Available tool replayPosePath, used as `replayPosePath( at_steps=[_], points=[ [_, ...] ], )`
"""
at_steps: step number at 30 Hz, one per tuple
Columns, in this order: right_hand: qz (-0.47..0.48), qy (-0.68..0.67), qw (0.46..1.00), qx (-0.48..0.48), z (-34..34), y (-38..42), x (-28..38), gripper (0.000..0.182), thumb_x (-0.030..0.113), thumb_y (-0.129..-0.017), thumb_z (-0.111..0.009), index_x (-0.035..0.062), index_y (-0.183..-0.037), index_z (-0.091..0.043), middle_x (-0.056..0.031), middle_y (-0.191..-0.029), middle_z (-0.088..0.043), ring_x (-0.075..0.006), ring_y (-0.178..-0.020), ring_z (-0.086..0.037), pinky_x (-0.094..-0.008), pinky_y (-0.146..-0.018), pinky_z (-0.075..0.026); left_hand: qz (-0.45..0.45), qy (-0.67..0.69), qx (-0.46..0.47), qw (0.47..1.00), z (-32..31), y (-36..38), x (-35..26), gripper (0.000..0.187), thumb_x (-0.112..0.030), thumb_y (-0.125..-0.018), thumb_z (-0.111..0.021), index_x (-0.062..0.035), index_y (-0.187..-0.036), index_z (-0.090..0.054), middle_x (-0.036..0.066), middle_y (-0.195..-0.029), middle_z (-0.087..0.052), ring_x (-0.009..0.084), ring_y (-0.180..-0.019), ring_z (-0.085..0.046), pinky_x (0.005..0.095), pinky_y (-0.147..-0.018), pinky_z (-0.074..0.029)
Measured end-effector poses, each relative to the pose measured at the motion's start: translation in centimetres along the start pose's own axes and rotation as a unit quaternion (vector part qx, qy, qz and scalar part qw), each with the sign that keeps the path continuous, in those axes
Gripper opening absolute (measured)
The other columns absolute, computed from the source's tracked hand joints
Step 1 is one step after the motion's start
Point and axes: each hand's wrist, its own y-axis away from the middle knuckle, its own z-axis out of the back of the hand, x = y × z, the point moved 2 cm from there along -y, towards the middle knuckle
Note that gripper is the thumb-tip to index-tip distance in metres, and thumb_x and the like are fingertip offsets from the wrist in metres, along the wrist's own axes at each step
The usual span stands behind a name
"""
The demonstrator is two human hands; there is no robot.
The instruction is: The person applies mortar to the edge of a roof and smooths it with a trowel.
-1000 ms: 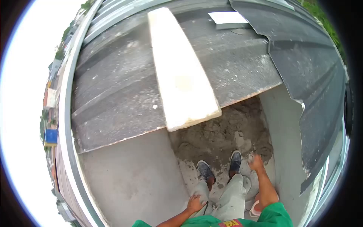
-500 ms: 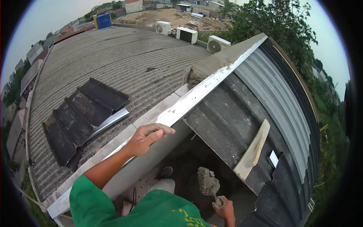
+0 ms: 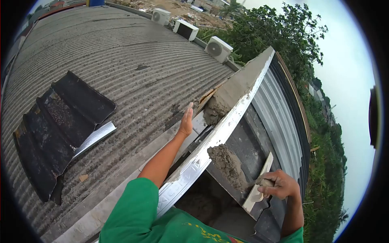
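My right hand (image 3: 279, 184) is closed round the handle of a trowel, whose blade lies under a thick heap of wet grey mortar (image 3: 229, 166). The loaded blade is beside the silver metal strip (image 3: 206, 148) along the wall top. Under my right hand, a pale wooden float (image 3: 253, 198) rests on the dark roofing sheet. My left hand (image 3: 187, 119) is open, fingers stretched upward, above the far side of the wall top. Just past it, the fresh mortar layer (image 3: 239, 91) on the wall ends in a rough edge, with a thin wooden board (image 3: 210, 95) along its outer side.
Corrugated roofing (image 3: 121, 81) spreads out to the left, carrying a bent black metal sheet (image 3: 60, 129). Several air-conditioner units (image 3: 219, 48) stand along its far edge. Silver corrugated sheeting (image 3: 279, 117) curves away on the right. A dark opening (image 3: 198, 198) lies below my arms.
My right hand has raised the mortar-loaded trowel from low over the opening to beside the metal strip. My left hand has moved forward, its fingers now pointing up. The view has shifted.
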Motion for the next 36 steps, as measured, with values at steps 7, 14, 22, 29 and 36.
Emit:
replayPosePath(
  at_steps=[7, 14, 22, 29, 36],
  points=[
    [-0.187, -0.244, 0.939, 0.154, 11.8, -18.3, 1.3, 0.028, 0.022, -0.092, -0.064, -0.0043, -0.101, -0.064, -0.0073, -0.064, -0.06, -0.0128, -0.047, -0.056, -0.0271, -0.04, -0.046, -0.058, -0.008, 0.063, 0.996, -2.8, -1.0, -0.6, 0.08, -0.062, -0.1, -0.025, -0.0027, -0.154, -0.02, 0.018, -0.16, -0.019, 0.0312, -0.149, -0.014, 0.0409, -0.121, -0.014],
    [-0.156, -0.12, 0.98, 0.031, 15.6, -17.5, 1.5, 0.024, 0.023, -0.093, -0.062, -0.001, -0.097, -0.064, -0.0054, -0.063, -0.059, -0.011, -0.044, -0.052, -0.0262, -0.039, -0.045, -0.062, -0.152, 0.068, 0.984, -3.7, -0.3, -0.9, 0.079, -0.055, -0.102, -0.028, 0.006, -0.151, -0.02, 0.025, -0.159, -0.016, 0.0353, -0.148, -0.016, 0.0393, -0.12, -0.016],
    [-0.027, 0.017, 0.979, -0.199, 7.3, -11.7, -7.2, 0.03, 0.029, -0.092, -0.066, -0.0001, -0.098, -0.064, -0.0086, -0.068, -0.063, -0.0196, -0.057, -0.063, -0.0342, -0.054, -0.052, -0.172, -0.257, 0.056, 0.949, -4.6, 0.4, -2.4, 0.073, -0.045, -0.101, -0.034, 0.007, -0.15, -0.021, 0.029, -0.156, -0.023, 0.0408, -0.146, -0.021, 0.0442, -0.119, -0.016],
    [0.13, 0.353, 0.893, -0.248, 9.0, -18.4, -8.2, 0.044, 0.044, -0.087, -0.067, 0.0059, -0.11, -0.068, -0.018, -0.085, -0.069, -0.0377, -0.081, -0.066, -0.0448, -0.072, -0.052, -0.182, -0.381, 0.111, 0.9, -5.4, 0.2, -1.0, 0.077, -0.049, -0.1, -0.032, 0.004, -0.153, -0.012, 0.027, -0.159, -0.012, 0.0402, -0.148, -0.013, 0.0501, -0.12, -0.007],
    [0.111, 0.421, 0.868, -0.241, 14.6, -26.3, -6.5, 0.042, 0.045, -0.091, -0.062, 0.0091, -0.108, -0.071, -0.0181, -0.089, -0.07, -0.0365, -0.086, -0.067, -0.0445, -0.075, -0.053, -0.126, -0.424, 0.147, 0.885, -5.4, -0.3, -0.7, 0.081, -0.053, -0.099, -0.032, 0.0026, -0.154, -0.009, 0.022, -0.161, -0.008, 0.0342, -0.148, -0.015, 0.0511, -0.12, -0.004]
  ],
)
